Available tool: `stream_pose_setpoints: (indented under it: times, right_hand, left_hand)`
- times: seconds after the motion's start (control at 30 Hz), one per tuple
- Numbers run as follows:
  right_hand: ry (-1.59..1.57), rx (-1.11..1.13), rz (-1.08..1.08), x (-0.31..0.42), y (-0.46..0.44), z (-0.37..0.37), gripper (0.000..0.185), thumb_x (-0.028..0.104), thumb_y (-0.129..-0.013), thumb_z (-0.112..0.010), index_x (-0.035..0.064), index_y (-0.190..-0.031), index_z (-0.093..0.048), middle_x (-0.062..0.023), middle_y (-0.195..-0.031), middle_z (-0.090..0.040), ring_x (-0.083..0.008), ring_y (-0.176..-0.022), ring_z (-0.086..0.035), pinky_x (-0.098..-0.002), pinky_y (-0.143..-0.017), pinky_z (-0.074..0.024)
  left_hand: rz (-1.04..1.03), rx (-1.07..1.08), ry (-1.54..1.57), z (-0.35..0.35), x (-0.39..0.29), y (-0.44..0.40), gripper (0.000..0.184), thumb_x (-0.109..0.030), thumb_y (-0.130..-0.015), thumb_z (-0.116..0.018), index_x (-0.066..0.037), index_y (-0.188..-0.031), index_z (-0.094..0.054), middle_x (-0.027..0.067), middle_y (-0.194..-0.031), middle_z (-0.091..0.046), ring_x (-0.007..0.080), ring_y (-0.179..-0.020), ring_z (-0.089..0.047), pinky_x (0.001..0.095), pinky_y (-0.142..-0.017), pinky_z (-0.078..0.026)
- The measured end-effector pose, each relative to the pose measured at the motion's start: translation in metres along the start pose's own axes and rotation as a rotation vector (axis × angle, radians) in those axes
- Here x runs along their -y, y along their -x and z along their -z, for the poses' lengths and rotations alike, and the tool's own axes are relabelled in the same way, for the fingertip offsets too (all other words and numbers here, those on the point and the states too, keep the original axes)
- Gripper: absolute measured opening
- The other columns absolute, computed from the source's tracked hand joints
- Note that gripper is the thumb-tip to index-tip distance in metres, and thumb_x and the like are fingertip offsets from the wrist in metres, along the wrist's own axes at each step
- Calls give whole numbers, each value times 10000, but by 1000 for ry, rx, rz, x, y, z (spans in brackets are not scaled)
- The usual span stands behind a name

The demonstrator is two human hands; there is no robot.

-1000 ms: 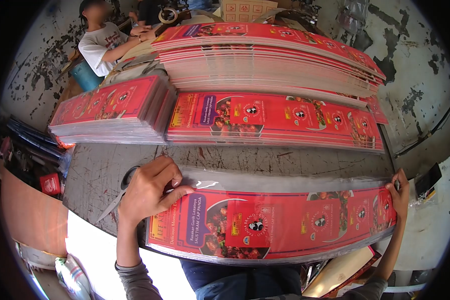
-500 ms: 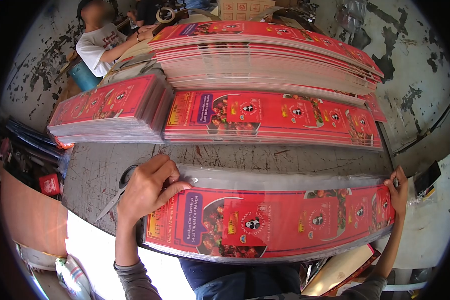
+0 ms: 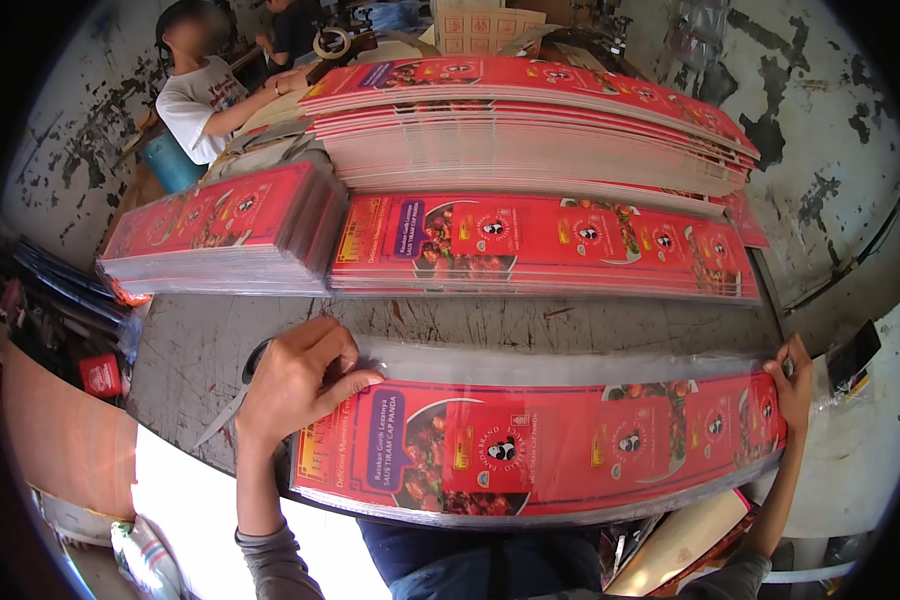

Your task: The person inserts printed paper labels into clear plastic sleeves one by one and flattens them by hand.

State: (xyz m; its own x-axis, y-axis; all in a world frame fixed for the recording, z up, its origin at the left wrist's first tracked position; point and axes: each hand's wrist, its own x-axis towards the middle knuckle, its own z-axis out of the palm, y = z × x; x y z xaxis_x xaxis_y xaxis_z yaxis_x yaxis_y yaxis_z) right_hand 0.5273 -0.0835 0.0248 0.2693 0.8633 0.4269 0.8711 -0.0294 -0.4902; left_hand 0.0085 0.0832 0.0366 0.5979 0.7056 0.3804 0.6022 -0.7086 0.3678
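Observation:
A long red printed strip in a clear plastic sleeve (image 3: 560,445) lies on the table's near edge, on top of others like it. My left hand (image 3: 298,385) is closed at the sleeve's upper left corner, thumb and fingers pinching the clear plastic flap (image 3: 550,364). At the far right end, my right hand (image 3: 792,385) pinches the same flap. The flap stretches between both hands above the print. Partly hidden behind my left hand lies a pair of scissors (image 3: 225,412).
Behind stand a stack of sleeved red strips (image 3: 540,240), a shorter stack (image 3: 205,220) at left and a tall pile of unsleeved strips (image 3: 530,135). A person in a white shirt (image 3: 198,105) works at the back left. The scratched grey table (image 3: 430,318) lies between.
The view has tilted slightly, so the stacks sit a little lower in the picture. Both hands keep the same grip on the sleeve.

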Motion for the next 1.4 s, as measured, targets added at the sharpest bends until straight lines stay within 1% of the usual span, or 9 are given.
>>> stream_pose_setpoints:
  times: [0.3,0.5,0.6,0.93,1.0,1.13,1.2,1.3,1.4]
  right_hand:
    - [76,-106,69,-4,11,5,272,156,-773,-581,-13,-784,-369,-71,-706,-334,-174,-681,-338,-260,-647,-312]
    - [121,-303,125,-9,23,18,218,181,-855,-497,0,-851,-376,-51,-751,-329,-157,-685,-326,-234,-656,-312]
    - [11,-318,147,-3,24,18,210,184,-859,-501,10,-836,-384,-38,-751,-333,-131,-679,-331,-228,-620,-308]
    - [-18,-221,38,-2,5,30,195,126,-817,-570,28,-757,-413,-6,-697,-367,-82,-653,-352,-208,-589,-306]
    - [-10,-253,33,3,-14,36,193,109,-813,-569,30,-734,-412,4,-676,-383,-71,-650,-356,-203,-584,-306]
    - [19,-169,60,23,-93,46,231,168,-842,-536,25,-726,-398,-4,-671,-363,-83,-655,-337,-219,-629,-303]
    - [50,-58,64,13,-138,41,226,230,-838,-559,11,-817,-507,-24,-747,-489,-107,-759,-454,-243,-730,-364]
    - [-3,-2,109,-6,-175,1,280,287,-829,-570,15,-893,-547,-62,-899,-560,-145,-899,-511,-265,-815,-375]
    - [43,-22,126,-18,-174,-50,308,305,-820,-580,14,-916,-555,-115,-1004,-556,-207,-948,-530,-289,-841,-386]
  left_hand:
    - [174,-211,-210,6,-15,40,355,-277,-694,-705,-20,-847,-511,110,-852,-469,248,-611,-510,350,-586,-428]
    - [374,-432,412,0,-23,59,431,-107,-793,-628,-39,-1129,-366,87,-828,-582,99,-748,-565,229,-648,-452]
    - [372,-566,799,-9,-37,54,531,-96,-793,-622,-29,-1215,-307,114,-875,-601,121,-754,-587,235,-647,-459]
    - [492,-276,732,18,-45,90,582,-7,-809,-570,14,-1283,-233,162,-877,-617,181,-787,-634,223,-609,-512]
    - [530,-384,661,31,-53,78,614,-212,-772,-658,-19,-1251,-327,131,-857,-631,143,-781,-617,211,-634,-461]
    - [350,-477,545,60,-33,25,351,-51,-827,-563,0,-1150,-434,64,-809,-604,72,-753,-588,191,-610,-465]
    - [352,-460,406,61,-26,-16,322,-74,-827,-573,-24,-1126,-464,76,-801,-611,100,-687,-591,199,-566,-449]
    - [59,-568,-597,35,-6,-50,315,-112,-785,-610,-67,-1079,-509,141,-1059,-516,288,-915,-541,356,-714,-446]
    - [48,-426,-526,8,-18,-60,362,-145,-747,-642,-82,-1079,-512,119,-1122,-464,293,-1004,-489,407,-806,-412]
